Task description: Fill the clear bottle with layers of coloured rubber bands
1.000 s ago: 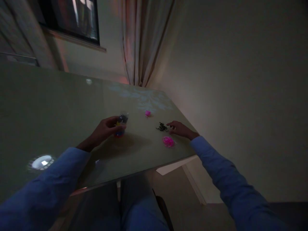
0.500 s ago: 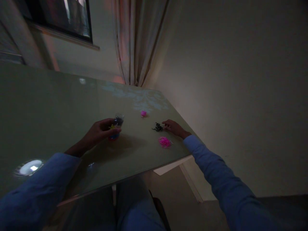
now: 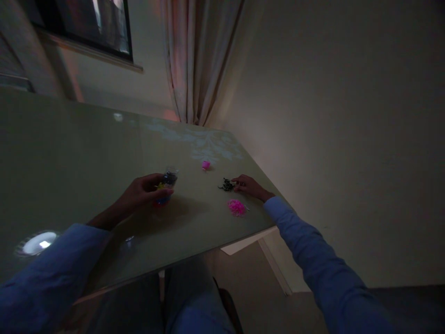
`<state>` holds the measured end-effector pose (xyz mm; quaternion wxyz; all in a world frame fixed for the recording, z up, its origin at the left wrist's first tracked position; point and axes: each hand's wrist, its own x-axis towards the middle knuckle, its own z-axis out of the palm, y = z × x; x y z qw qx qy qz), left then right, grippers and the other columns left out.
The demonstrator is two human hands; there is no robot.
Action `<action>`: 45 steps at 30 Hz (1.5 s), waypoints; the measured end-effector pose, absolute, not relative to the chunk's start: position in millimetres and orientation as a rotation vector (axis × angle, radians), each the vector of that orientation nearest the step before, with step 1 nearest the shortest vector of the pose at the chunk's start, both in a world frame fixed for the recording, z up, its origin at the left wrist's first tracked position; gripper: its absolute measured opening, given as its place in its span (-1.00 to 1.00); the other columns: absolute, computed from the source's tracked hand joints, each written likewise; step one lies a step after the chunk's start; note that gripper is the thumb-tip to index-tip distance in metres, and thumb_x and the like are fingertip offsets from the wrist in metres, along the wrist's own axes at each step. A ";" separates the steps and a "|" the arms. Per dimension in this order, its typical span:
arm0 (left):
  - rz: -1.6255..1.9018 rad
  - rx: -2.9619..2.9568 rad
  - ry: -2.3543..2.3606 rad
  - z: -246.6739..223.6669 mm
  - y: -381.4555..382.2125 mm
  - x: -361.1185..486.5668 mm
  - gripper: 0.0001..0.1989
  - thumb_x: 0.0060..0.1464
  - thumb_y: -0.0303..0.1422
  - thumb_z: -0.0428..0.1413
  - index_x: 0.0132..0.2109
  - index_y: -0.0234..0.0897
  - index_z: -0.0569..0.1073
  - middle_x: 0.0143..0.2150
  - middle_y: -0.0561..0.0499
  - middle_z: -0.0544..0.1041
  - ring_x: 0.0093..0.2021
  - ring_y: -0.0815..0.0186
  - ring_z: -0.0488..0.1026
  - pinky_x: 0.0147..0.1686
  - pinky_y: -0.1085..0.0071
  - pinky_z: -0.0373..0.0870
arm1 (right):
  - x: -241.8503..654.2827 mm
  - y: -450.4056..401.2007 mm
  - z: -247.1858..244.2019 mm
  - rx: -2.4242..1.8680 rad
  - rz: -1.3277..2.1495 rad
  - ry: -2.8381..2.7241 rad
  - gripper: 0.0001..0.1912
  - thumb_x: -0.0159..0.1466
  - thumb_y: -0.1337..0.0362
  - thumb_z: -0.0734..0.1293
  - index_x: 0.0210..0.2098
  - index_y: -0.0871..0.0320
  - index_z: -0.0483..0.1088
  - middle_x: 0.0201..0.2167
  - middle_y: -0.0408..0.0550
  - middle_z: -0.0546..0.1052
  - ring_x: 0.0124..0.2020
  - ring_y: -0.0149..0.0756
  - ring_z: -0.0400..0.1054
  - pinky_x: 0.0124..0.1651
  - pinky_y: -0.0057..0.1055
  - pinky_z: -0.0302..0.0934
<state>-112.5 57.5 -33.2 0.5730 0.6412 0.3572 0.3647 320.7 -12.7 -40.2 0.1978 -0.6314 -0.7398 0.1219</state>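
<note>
My left hand is wrapped round a small clear jar above the table. Inside the jar are dark pieces near the top, with yellow, blue and red showing lower down; my fingers hide part of it. At the right, my right hand touches the edge of a little pile of thin black pieces, its thumb and forefinger apart. Just nearer to me than that pile lies a heap of thin bright pink pieces, perhaps small rubber bands.
A small pink object rests farther back on the glossy table. Beyond the table's right edge rises a plain wall. A curtain hangs behind the far edge. A small clear item lies near my left sleeve.
My right fingers have shifted slightly left, farther onto the black pile. The jar in my left hand has dipped a little and tilted slightly more. The view has moved slightly.
</note>
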 end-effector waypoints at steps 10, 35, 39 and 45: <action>0.825 1.574 0.830 -36.1 57.2 -113.5 -0.43 -0.21 -0.02 0.41 -0.06 -0.22 0.65 -0.05 -0.12 0.67 -0.10 0.05 0.62 -0.13 0.21 0.60 | 317.8 -2.2 -53.7 -1.675 0.325 -2.134 -0.76 0.25 0.16 0.48 -0.11 0.07 0.66 -0.28 -0.03 0.52 -0.31 -0.31 0.41 -0.18 -0.39 0.29; 0.829 1.592 0.801 -39.2 57.5 -112.1 -0.43 -0.18 -0.02 0.40 -0.06 -0.26 0.64 -0.07 -0.14 0.67 -0.15 0.10 0.61 -0.17 0.26 0.57 | 313.9 -0.6 -50.3 -1.669 0.304 -1.969 -0.77 0.34 0.16 0.36 -0.27 0.15 0.61 -0.27 0.05 0.57 -0.20 -0.19 0.41 -0.04 -0.26 0.26; 0.832 1.588 0.836 -34.9 56.1 -111.4 -0.45 -0.21 -0.04 0.40 -0.09 -0.26 0.65 -0.08 -0.12 0.67 -0.16 0.10 0.61 -0.17 0.26 0.56 | 313.4 0.1 -45.7 -1.688 0.354 -1.870 -0.76 0.28 0.11 0.39 -0.31 0.15 0.59 -0.27 0.05 0.56 -0.17 -0.16 0.41 0.00 -0.23 0.24; 0.831 1.567 0.823 -32.1 54.5 -110.3 -0.46 -0.23 -0.05 0.40 -0.10 -0.27 0.65 -0.13 -0.13 0.67 -0.20 0.12 0.61 -0.21 0.28 0.55 | 308.6 -0.7 -45.0 -1.721 0.547 -1.675 -0.54 0.18 -0.15 0.40 -0.34 0.16 0.55 -0.37 -0.02 0.55 -0.31 -0.20 0.39 -0.20 -0.30 0.25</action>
